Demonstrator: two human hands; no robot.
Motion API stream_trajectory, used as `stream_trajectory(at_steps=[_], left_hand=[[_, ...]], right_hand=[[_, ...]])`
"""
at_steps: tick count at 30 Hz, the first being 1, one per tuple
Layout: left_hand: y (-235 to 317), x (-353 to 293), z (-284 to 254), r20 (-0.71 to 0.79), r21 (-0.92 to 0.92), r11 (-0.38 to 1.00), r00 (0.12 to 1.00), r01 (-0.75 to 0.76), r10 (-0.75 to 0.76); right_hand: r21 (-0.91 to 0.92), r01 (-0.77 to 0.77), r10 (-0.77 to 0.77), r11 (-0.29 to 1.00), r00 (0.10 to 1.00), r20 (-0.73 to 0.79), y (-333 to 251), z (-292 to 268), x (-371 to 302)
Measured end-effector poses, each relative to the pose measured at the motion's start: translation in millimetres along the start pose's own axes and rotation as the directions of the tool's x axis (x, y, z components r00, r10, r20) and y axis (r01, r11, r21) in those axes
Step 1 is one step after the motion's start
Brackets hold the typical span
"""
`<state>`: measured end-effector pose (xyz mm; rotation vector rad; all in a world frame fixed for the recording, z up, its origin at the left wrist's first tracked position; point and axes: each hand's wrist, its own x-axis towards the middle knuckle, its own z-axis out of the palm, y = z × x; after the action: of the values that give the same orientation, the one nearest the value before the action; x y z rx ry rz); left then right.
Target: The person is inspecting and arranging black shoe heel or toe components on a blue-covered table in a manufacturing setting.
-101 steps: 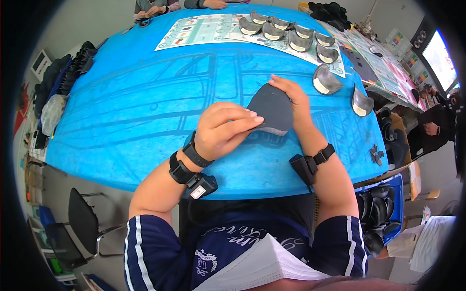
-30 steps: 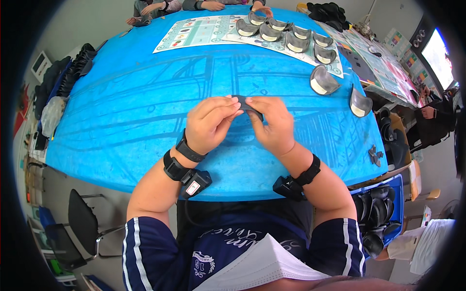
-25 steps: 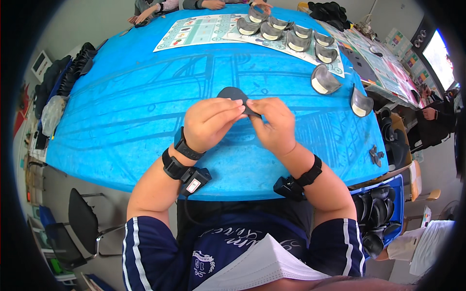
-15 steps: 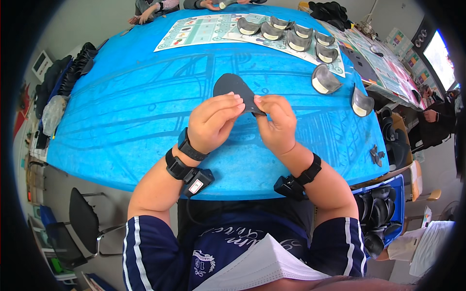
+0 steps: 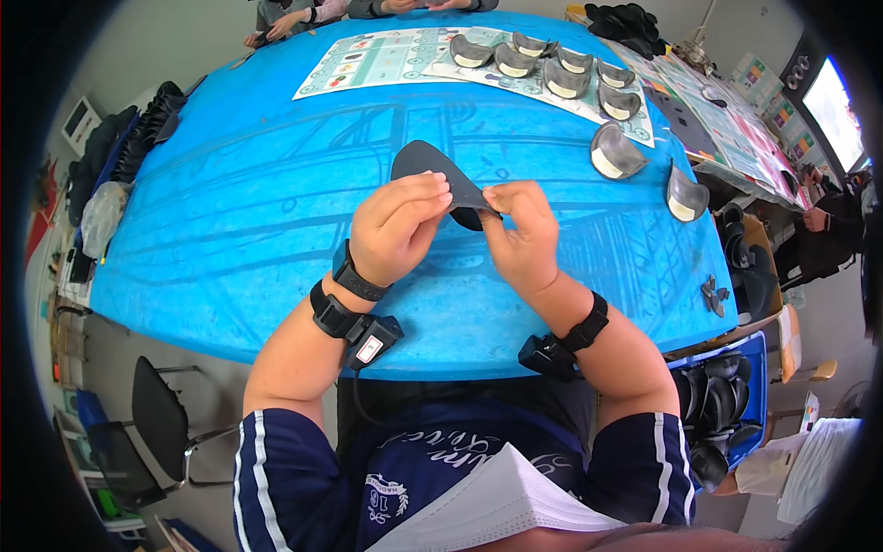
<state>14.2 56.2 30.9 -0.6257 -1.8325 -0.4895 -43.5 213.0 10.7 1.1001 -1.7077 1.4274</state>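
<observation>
A thin, dark grey curved pad (image 5: pixel 421 159) with a rounded far end is held above the blue table, tilted. My left hand (image 5: pixel 395 225) is closed on its near left edge, the fingertips pressed together over its surface. At its right corner my right hand (image 5: pixel 524 235) pinches it between thumb and fingers. Part of a dark curved underside shows below the pad between the two hands; whether it is the same piece cannot be told. Black straps with small boxes sit on both my wrists.
Several grey curved cups with pale labels (image 5: pixel 566 83) stand on printed sheets (image 5: pixel 368 69) at the far right, and others stand nearer. Small dark pieces (image 5: pixel 714 294) lie at the table's right edge. A blue crate (image 5: pixel 756 368) holds dark curved pieces. Co-workers' hands (image 5: pixel 285 26) show at the far edge.
Both hands have shifted slightly left with the pad. The pad has tilted, and more of a dark curved underside shows between my hands.
</observation>
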Motion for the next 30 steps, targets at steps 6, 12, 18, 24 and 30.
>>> stream_trajectory(at_steps=[6, 12, 18, 24, 30], left_hand=[[3, 4, -1, 0.011, -0.013, 0.999, 0.999, -0.032, 0.032], [-12, 4, -10, -0.02, -0.004, 1.0, 1.0, -0.019, 0.019], [-25, 3, -12, 0.058, 0.02, 0.988, 0.987, -0.154, 0.153], [-45, -4, 2, 0.127, 0.09, 0.987, 0.982, 0.13, -0.141], [-110, -51, -26, 0.228, 0.152, 0.888, 0.858, 0.434, -0.459]], right_hand=[[0.039, 0.023, -0.023, 0.999, 1.0, -0.004, 2, 1, 0], [0.162, -0.128, 0.144, 0.978, 0.986, -0.089, 11, 6, -2], [0.306, -0.344, 0.352, 0.888, 0.935, 0.032, 10, 10, 0], [0.732, -0.405, 0.562, 0.548, 0.826, 0.037, 40, -12, 7], [0.912, 0.021, 0.693, 0.409, 0.644, -0.325, 34, -103, 46]])
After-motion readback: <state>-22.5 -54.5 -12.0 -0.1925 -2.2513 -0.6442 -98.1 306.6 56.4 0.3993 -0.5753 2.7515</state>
